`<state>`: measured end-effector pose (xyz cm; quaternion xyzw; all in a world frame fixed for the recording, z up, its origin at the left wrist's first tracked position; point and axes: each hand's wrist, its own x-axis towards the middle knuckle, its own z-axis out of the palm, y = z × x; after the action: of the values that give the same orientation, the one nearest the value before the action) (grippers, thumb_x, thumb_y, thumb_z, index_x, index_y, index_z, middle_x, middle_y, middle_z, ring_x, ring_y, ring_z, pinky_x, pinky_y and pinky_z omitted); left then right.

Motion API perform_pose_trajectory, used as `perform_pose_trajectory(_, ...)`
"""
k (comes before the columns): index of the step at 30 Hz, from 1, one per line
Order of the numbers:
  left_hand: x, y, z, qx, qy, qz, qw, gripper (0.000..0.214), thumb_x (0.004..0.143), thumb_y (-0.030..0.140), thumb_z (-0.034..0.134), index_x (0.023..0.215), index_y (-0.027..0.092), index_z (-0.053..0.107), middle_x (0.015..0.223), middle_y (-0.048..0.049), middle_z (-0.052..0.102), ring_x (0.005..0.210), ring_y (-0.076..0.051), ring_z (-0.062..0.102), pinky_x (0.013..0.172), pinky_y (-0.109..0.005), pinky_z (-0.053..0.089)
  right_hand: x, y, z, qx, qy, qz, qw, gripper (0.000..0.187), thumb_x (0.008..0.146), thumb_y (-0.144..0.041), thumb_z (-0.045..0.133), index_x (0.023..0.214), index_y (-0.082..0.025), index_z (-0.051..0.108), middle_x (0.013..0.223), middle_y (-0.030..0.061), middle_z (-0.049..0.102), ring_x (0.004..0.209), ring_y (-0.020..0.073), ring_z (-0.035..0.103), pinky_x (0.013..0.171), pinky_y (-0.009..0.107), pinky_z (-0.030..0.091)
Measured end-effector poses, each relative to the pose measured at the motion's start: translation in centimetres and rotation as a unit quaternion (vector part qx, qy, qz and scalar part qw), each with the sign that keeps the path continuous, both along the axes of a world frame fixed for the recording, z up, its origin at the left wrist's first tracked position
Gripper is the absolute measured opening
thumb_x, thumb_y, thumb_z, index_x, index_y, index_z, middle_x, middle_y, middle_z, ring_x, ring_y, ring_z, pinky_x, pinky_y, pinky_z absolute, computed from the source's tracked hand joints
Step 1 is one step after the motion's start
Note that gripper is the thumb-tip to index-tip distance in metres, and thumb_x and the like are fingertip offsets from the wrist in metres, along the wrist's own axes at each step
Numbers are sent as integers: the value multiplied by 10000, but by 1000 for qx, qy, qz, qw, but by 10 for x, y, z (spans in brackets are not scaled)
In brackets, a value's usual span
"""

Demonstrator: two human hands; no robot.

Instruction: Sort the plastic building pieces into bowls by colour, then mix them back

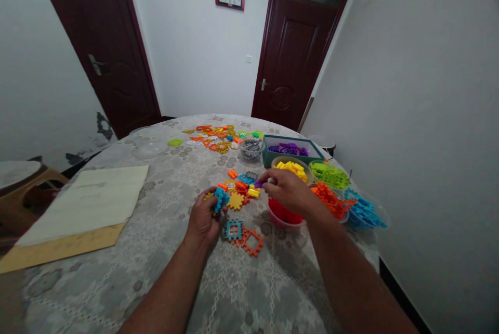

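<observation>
My left hand [203,215] is closed round a blue toothed plastic piece [220,200], low over the patterned tablecloth [163,188]. My right hand [286,188] pinches a small purple piece [258,183] between thumb and fingers, just above a small heap of orange, yellow and blue interlocking pieces [239,187]. In front of my left hand lie a blue square frame [233,229] and an orange square frame [252,242], flat and joined at a corner.
Bowls of sorted pieces stand at the right: red [283,215] under my right wrist, yellow [291,168], green [329,174], orange [331,200], blue [364,211], grey [251,147], and a teal box of purple [290,150]. More loose pieces [216,138] lie farther back. Paper sheets [88,200] lie left.
</observation>
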<state>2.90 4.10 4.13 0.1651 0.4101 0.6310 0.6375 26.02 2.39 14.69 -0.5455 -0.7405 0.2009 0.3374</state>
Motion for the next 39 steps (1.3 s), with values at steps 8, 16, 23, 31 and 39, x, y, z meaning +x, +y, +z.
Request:
perform_pose_trajectory(8, -1, -1, 3, -4, -17, -2, 1000, 470, 595, 129, 772, 1045, 216, 666, 825, 1, 675, 580, -120, 607, 475, -221, 539, 43, 81, 19, 228, -9, -234, 945, 405, 890, -157, 477, 1165, -175, 773, 1142, 138, 762, 1092, 268, 681, 1056, 450, 523)
perform_pose_trajectory(16, 2, -2, 0, 13, -18, -2, 1000, 436, 603, 171, 796, 1020, 212, 675, 815, 3, 685, 617, -135, 622, 474, -216, 507, -31, 5, -27, 106, -6, -57, 993, 239, 972, -261, 601, 1135, -219, 771, 1084, 83, 793, 915, 232, 729, 900, 374, 557)
perform_pose_trajectory(23, 2, -1, -6, 46, -12, 1, 999, 474, 601, 240, 821, 1045, 200, 662, 809, -1, 714, 643, -151, 652, 554, -241, 507, -89, -35, -66, 45, -32, 33, 998, 267, 946, -263, 719, 1207, -207, 711, 1117, 109, 768, 969, 261, 712, 880, 386, 538)
perform_pose_trajectory(31, 0, 2, -6, 31, 62, 15, 998, 510, 571, 316, 805, 1045, 180, 677, 719, 26, 681, 601, -145, 609, 590, -258, 482, -114, -50, -88, 3, 15, 53, 998, 216, 945, -275, 737, 1143, -208, 681, 1049, 77, 734, 938, 236, 680, 842, 347, 512)
perform_pose_trajectory(39, 3, 2, -4, 10, -6, 30, 999, 480, 578, 229, 775, 1036, 199, 635, 725, 24, 675, 541, -141, 609, 506, -237, 487, -105, -44, -104, 22, -25, 85, 996, 239, 909, -146, 712, 1145, -173, 679, 1160, 122, 720, 1096, 258, 669, 988, 380, 513)
